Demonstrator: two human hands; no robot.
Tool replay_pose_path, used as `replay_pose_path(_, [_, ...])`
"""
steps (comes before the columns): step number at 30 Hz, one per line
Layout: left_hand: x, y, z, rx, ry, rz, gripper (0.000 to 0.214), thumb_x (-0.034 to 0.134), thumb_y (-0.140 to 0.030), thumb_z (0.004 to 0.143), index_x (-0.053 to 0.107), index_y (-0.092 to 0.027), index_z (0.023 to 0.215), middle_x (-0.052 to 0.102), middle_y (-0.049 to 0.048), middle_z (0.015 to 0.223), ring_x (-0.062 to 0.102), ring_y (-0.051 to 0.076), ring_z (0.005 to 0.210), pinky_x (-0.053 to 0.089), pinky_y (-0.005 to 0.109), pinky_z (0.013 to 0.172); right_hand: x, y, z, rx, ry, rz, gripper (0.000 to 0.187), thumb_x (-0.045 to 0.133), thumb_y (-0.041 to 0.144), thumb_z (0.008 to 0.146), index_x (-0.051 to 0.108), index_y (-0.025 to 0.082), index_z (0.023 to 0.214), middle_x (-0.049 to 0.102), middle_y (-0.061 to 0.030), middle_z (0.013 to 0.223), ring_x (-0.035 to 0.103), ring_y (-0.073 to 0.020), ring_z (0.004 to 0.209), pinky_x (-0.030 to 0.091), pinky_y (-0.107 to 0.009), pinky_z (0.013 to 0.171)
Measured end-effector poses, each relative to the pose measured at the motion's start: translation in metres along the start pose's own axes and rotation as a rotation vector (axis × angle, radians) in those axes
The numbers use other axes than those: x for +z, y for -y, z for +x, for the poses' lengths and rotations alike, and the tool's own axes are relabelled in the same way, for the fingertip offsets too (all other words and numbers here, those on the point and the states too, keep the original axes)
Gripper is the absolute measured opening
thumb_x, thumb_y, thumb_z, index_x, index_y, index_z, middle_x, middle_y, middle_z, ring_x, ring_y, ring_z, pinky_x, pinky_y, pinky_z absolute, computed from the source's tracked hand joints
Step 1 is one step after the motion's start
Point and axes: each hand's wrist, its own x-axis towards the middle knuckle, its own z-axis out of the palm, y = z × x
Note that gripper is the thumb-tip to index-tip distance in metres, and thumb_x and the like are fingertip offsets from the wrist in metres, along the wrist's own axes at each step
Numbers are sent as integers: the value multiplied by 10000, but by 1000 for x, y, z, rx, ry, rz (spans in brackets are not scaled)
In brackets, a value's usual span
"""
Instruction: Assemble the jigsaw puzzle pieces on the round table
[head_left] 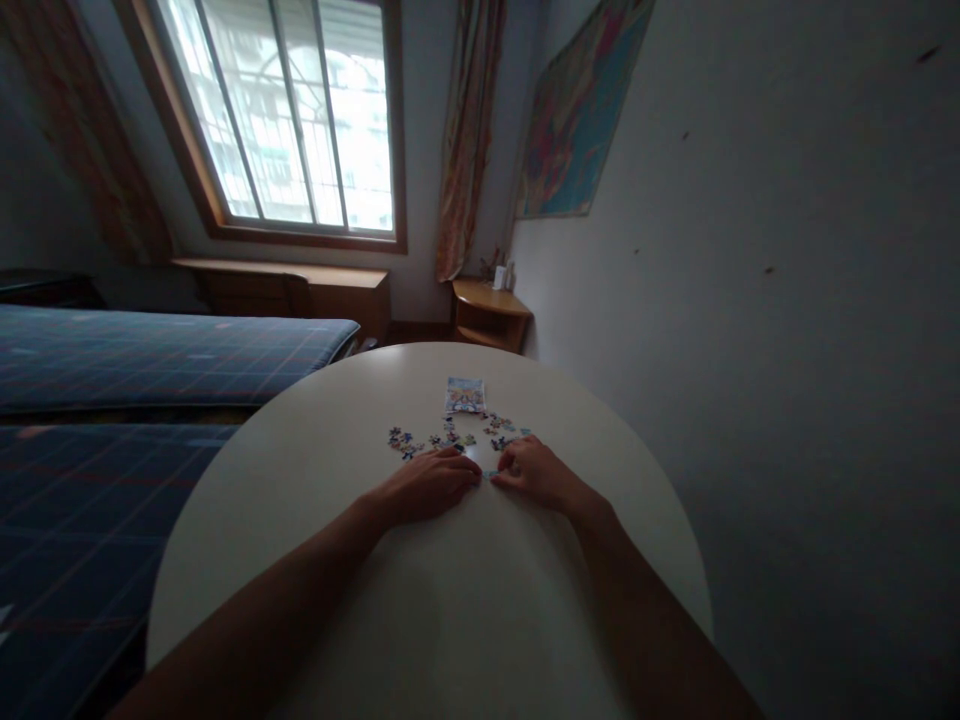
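Two hands rest on the round white table [315, 560] in the head view, both yours, forearms reaching in from the near edge. Your left hand [431, 485] lies palm down, fingers loosely extended and flat on the tabletop, fingertips pointing toward the right hand; it grips nothing that can be seen. Your right hand [534, 472] is curled, fingertips drawn together and pressed down at a small puzzle piece [488, 475] lying between the two hands; whether the piece is actually pinched cannot be told at this size. The two hands are near each other, fingertips almost meeting.

Loose puzzle pieces [450, 438] are scattered in a shallow arc just beyond your fingers, toward the far edge, touching or nearly touching the knuckles of both hands. A small printed picture card [465, 394] lies flat just past the arc, closer to the far edge.

Off the table: a bed with a blue checked cover [150, 355] to the left, a window [289, 110] beyond it, a wall map [577, 110] on the right wall, a wooden corner shelf [489, 312] below it.
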Motion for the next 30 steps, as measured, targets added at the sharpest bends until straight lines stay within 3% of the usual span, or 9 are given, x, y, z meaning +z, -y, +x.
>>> replay_pose_path(13, [4, 2, 0, 23, -31, -3, 238, 476, -156, 967, 661, -203, 1110, 695, 61, 1130, 609, 200, 1042, 490, 342, 951, 4, -8, 2, -78, 17, 75, 92, 721, 273, 823, 764, 224, 889, 717, -21, 822, 630, -164, 809, 426, -293, 840])
replay_pose_path(18, [4, 3, 0, 22, -27, -3, 222, 498, -154, 961, 658, -206, 1104, 692, 54, 1142, 611, 198, 1046, 482, 339, 962, 7, -10, 3, -78, 14, 88, 103, 720, 293, 817, 781, 225, 864, 727, -29, 805, 634, -174, 785, 437, -287, 787])
replay_pose_path(25, [4, 3, -1, 21, -22, -5, 226, 504, -147, 953, 658, -207, 1107, 689, 53, 1157, 609, 199, 1038, 491, 332, 938, 0, -12, 1, -97, 12, 111, 134, 671, 294, 857, 796, 252, 874, 756, -27, 846, 655, -175, 819, 442, -282, 815])
replay_pose_path(30, [4, 3, 0, 22, -21, 7, 239, 495, -159, 957, 666, -205, 1118, 691, 62, 1155, 611, 198, 1040, 496, 331, 940, 0, -15, 0, -87, 8, 125, 96, 699, 250, 814, 794, 244, 832, 762, -13, 816, 669, -173, 804, 448, -285, 844])
